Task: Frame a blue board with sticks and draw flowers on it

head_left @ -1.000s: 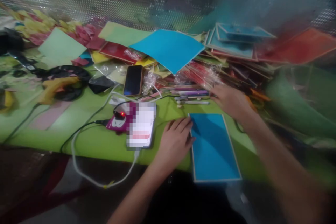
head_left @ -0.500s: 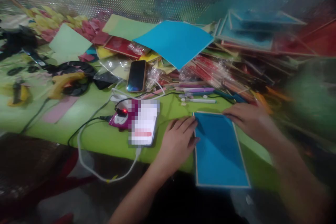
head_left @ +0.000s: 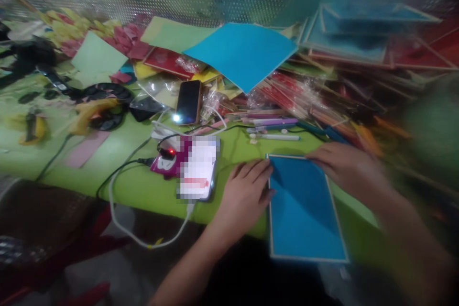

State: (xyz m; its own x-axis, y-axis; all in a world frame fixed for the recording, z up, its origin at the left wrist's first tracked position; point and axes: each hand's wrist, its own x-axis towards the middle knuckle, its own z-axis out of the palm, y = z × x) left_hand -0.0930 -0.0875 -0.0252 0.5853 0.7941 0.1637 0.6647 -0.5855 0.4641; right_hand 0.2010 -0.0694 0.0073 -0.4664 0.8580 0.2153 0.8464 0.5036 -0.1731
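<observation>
Since 1 s ago: right hand [head_left: 344, 168] pulled back from the pen row, now flat on top edge of blue card [head_left: 304, 210]. Left hand [head_left: 247, 196] barely shifted, fingers loosely spread, flat on bench [head_left: 143, 186], fingertips touching card's left edge. Neither hand gripping anything. Card lying flat at near edge of bench, lower end overhanging. Pixelated phone [head_left: 198, 167] just left of left hand, white cable [head_left: 143, 239] hanging off bench. Dark phone [head_left: 189, 102] further back, lit. Pens [head_left: 272, 129] in a row beyond card. Big blue sheet [head_left: 244, 52] on paper pile behind. Right side blurred.
</observation>
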